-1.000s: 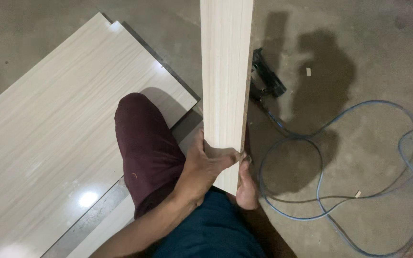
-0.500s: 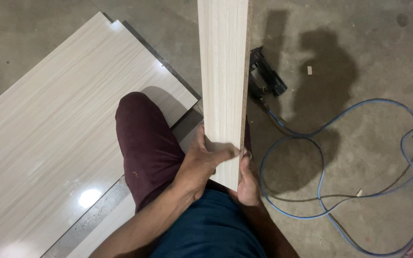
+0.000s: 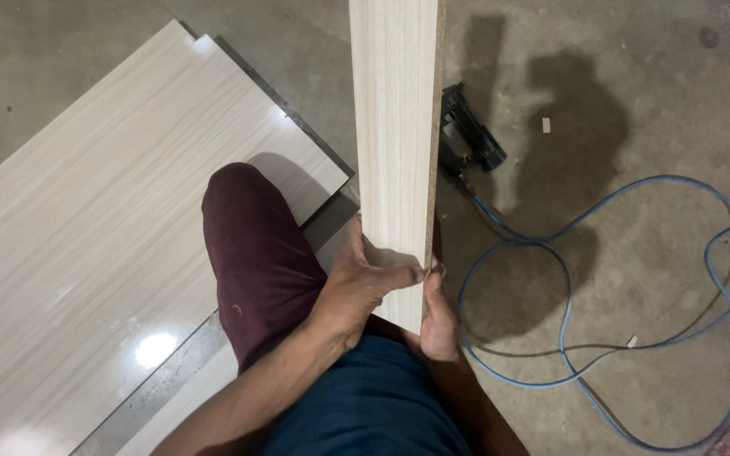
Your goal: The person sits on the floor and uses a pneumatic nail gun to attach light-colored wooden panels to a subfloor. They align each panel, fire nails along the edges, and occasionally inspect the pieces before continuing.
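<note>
Across the last second very little moves: the narrow laminated board (image 3: 394,143) holds almost the same upright line, drifting only slightly leftward in view, and both hands keep their places at its lower end. That reads as a steadying hold, the piece being held still rather than carried or turned.

The left hand (image 3: 365,283) wraps the board's pale wood-grain face from the 9 o'clock side, fingers clenched across to the raw chipboard edge. The right hand (image 3: 437,317) grips from the 5 o'clock side, at the bottom corner, its thumb on that raw edge. The board rises from the hands toward 12 o'clock and out of the top of the view.

A knee in maroon trousers (image 3: 251,245) sits at 9 o'clock of the hands, over large laminate panels (image 3: 111,228) lying flat. At 1 o'clock a black pneumatic nailer (image 3: 466,143) rests on the concrete floor (image 3: 635,51), its blue hose (image 3: 601,279) looping away at 3 o'clock.
</note>
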